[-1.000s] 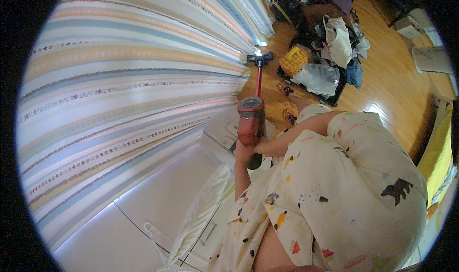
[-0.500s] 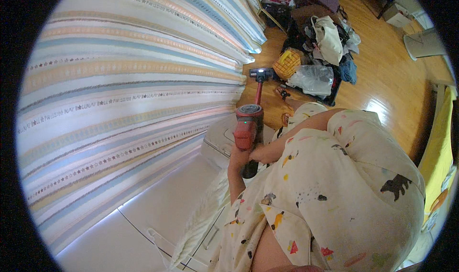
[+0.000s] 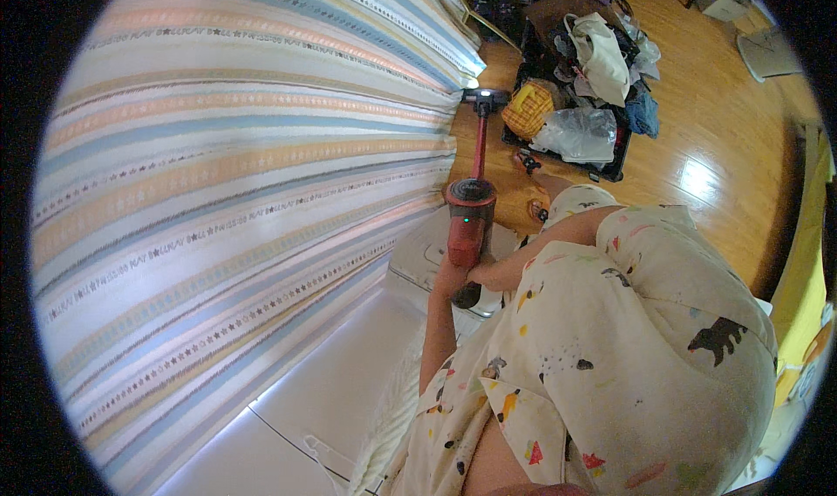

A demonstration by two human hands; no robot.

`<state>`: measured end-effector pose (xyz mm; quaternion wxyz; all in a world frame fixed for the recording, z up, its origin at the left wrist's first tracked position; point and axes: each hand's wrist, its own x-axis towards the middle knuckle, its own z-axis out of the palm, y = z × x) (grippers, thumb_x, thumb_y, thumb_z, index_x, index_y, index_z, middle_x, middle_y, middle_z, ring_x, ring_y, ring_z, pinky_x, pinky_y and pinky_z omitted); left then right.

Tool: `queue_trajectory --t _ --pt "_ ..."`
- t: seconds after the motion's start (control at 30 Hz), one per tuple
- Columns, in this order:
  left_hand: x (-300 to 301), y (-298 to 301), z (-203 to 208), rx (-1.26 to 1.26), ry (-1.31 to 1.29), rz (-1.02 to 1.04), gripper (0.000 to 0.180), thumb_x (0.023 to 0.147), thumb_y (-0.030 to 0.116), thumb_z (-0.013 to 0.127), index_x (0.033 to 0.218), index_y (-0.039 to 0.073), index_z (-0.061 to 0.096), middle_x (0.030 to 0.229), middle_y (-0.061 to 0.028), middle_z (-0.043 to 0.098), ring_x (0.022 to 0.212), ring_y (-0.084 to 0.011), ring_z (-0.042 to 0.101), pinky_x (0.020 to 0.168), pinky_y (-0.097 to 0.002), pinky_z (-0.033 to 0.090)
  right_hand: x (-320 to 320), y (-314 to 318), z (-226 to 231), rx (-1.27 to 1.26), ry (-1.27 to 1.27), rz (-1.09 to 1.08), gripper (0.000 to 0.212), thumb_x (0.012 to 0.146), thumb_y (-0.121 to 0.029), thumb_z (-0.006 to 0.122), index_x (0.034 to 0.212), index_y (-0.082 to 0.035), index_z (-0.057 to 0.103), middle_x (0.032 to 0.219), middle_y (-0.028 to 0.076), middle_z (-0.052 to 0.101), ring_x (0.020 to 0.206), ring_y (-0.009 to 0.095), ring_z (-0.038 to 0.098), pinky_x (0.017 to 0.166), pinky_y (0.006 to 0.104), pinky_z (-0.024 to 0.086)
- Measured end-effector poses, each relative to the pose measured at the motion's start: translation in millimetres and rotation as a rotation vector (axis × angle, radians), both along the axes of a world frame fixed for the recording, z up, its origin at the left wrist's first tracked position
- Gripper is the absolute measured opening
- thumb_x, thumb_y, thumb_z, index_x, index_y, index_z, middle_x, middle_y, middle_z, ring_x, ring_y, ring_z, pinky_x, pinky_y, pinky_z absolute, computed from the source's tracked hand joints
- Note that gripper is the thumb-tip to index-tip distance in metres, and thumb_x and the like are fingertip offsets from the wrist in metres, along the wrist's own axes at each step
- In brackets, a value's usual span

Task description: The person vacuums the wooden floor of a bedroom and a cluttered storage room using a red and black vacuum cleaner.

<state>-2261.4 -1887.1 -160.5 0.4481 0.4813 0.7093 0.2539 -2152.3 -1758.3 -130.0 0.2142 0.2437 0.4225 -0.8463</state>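
Observation:
A red and black cordless stick vacuum cleaner (image 3: 466, 234) slants away from me, a small green light glowing on its body. Its red tube (image 3: 480, 147) runs to a dark floor head (image 3: 486, 98) with a bright lamp, set on the wood floor against the curtain's lower edge. My left hand (image 3: 448, 280) is closed around the grip under the body. From the other side my right hand (image 3: 485, 273) closes on the same grip; most fingers of both hands are hidden behind the vacuum and each other.
A striped curtain (image 3: 253, 173) fills the left side. Beyond my feet, a black open case (image 3: 617, 158) holds a yellow checked pouch (image 3: 528, 109), a clear plastic bag (image 3: 577, 135) and a cream bag (image 3: 600, 60). A white cabinet (image 3: 418, 265) stands close by; a bin (image 3: 767, 57) is far right.
The vacuum's floor head has slid farther away along the curtain's edge and slightly right. Its body and both hands have moved the same way, and the view has shifted a little.

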Motion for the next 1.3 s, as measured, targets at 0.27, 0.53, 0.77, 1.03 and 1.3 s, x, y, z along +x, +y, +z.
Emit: queue_trajectory --t 0.27,0.53,0.77,1.03,1.3 --pt "-30 68 -32 0.083 0.014 0.029 0.041 0.070 0.021 0.059 0.105 0.003 0.047 0.101 -0.0165 0.052 0.094 -0.0302 0.049 0.078 -0.0348 0.038 -21 52 -15 0.104 -0.022 -0.036 0.028 0.067 -0.005 0.049 0.094 0.001 0.050 0.084 0.015 0.056 0.082 0.028 0.054 0.072 0.0359 0.042" --pt "-61 149 -69 0.457 0.274 -0.097 0.041 0.071 0.021 0.059 0.106 0.004 0.047 0.101 -0.0162 0.052 0.093 -0.0285 0.050 0.077 -0.0337 0.039 -40 101 -19 0.185 -0.029 -0.058 0.028 0.067 -0.006 0.049 0.094 0.001 0.050 0.084 0.016 0.056 0.081 0.029 0.054 0.072 0.0365 0.042" --pt "-71 170 -101 0.257 0.015 0.052 0.043 0.070 0.022 0.061 0.106 0.003 0.046 0.099 -0.0153 0.053 0.090 -0.0248 0.052 0.075 -0.0326 0.040 -39 120 -23 0.250 -0.031 -0.101 0.028 0.067 -0.007 0.048 0.094 0.001 0.050 0.083 0.017 0.056 0.081 0.029 0.054 0.071 0.0370 0.042" --pt "-55 209 -62 0.096 -0.126 0.217 0.042 0.067 0.021 0.062 0.102 0.002 0.048 0.091 -0.0137 0.055 0.082 -0.0217 0.054 0.071 -0.0319 0.042 -23 113 -27 0.387 -0.057 -0.147 0.029 0.067 -0.008 0.048 0.095 0.001 0.050 0.083 0.018 0.056 0.080 0.030 0.054 0.071 0.0375 0.043" --pt "-46 186 -5 -0.042 -0.235 0.145 0.037 0.066 0.017 0.061 0.097 0.001 0.050 0.086 -0.0103 0.057 0.076 -0.0184 0.054 0.066 -0.0316 0.042 19 71 4 0.695 -0.134 -0.071 0.029 0.067 -0.009 0.047 0.095 0.001 0.050 0.082 0.018 0.056 0.079 0.031 0.054 0.070 0.0381 0.043"
